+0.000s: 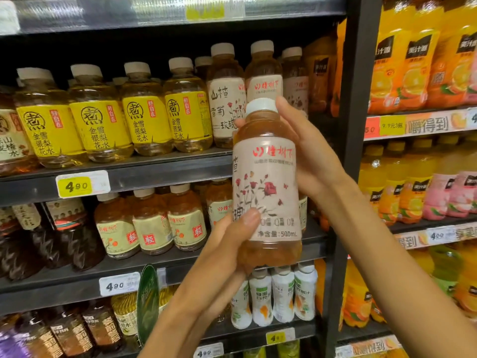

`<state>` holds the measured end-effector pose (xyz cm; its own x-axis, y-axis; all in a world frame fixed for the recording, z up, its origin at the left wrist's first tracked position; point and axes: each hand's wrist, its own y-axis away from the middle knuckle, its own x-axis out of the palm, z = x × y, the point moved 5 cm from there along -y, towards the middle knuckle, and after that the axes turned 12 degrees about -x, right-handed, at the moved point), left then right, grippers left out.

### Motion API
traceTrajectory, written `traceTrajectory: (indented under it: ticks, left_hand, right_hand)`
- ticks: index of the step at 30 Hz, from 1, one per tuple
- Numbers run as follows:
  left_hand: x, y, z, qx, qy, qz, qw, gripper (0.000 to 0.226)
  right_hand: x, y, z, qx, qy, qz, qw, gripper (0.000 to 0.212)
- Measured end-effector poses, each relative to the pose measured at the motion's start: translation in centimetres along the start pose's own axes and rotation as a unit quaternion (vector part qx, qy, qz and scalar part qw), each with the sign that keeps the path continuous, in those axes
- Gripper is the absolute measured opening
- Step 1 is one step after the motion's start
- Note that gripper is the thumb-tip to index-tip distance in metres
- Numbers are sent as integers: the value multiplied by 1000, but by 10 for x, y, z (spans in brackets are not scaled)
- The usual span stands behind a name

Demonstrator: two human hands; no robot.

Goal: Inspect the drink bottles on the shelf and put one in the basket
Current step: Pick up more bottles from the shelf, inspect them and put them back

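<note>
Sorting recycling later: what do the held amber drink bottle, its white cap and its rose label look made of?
Amber drink bottle with rose-printed label: seemingly clear glossy plastic, since the liquid shows through. White screw cap: opaque matte plastic, probably. Label: a pale wrap, matte-looking; paper or film, I cannot tell.

Bright overhead store light, glare on shelf strip (165,9) (top), soft, bowed edges
</note>
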<state>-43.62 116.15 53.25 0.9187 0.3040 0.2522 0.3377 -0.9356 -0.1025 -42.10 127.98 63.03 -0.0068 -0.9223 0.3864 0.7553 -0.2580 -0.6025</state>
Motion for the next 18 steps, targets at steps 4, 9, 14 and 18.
traceTrajectory:
  ticks: [4,9,14,18]
  left_hand:
    - [5,0,6,-23,59,16,998,88]
    - [0,3,-1,-6,-24,11,1000,57]
    - [2,-4,5,13,-9,-13,1000,51]
    - [4,-9,7,5,108,54,993,84]
  right_hand:
    - [6,-2,-3,0,-65,4,998,34]
    - [5,-1,14,-30,4,-3,1000,35]
    - [13,2,26,-118,213,-12,970,23]
    - [17,0,34,-83,258,11,962,27]
